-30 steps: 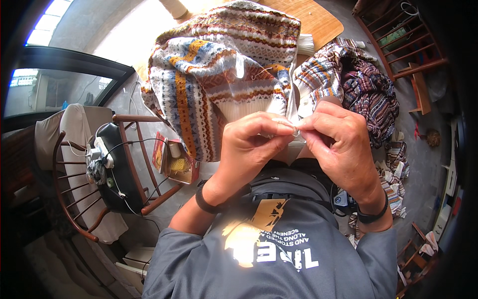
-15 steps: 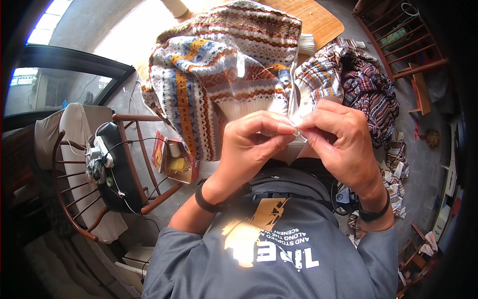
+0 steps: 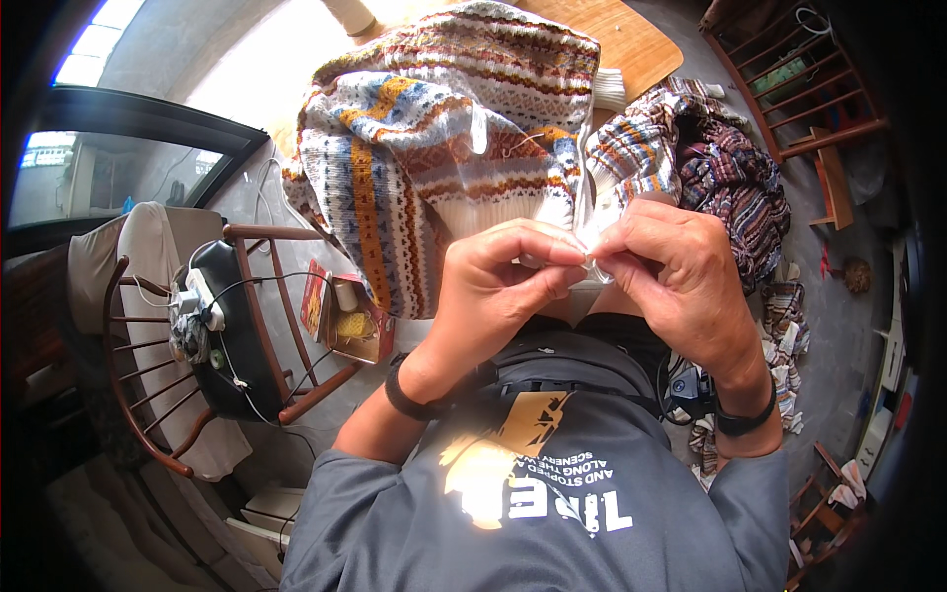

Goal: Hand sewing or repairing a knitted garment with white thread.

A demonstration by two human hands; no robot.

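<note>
In front of my waist, my left hand point(image 3: 515, 271) and my right hand point(image 3: 666, 261) meet with thumbs and forefingers pinched. Between the fingertips shows a thin white thread point(image 3: 590, 259); most of it is hidden by the fingers. Just beyond my hands a patterned knit sweater point(image 3: 444, 148) in white, brown, blue and orange drapes over the table edge. On its front lie a small white tag point(image 3: 478, 128) and a loose strand. Right of it rests another striped knit piece point(image 3: 631, 148), beside a dark purple striped knit bundle point(image 3: 730, 187).
A wooden table point(image 3: 631, 44) stands ahead. At left, a wooden chair point(image 3: 178, 459) holds a black cushion and a power strip point(image 3: 202, 296). An open red box point(image 3: 360, 340) with a yarn cone sits nearby. Knit scraps point(image 3: 784, 365) lie on the floor at right; a slatted wooden rack point(image 3: 809, 89) stands beyond.
Both hands stay pinched together in nearly the same place, with only slight finger movement. The sweater has shifted very slightly to the right.
</note>
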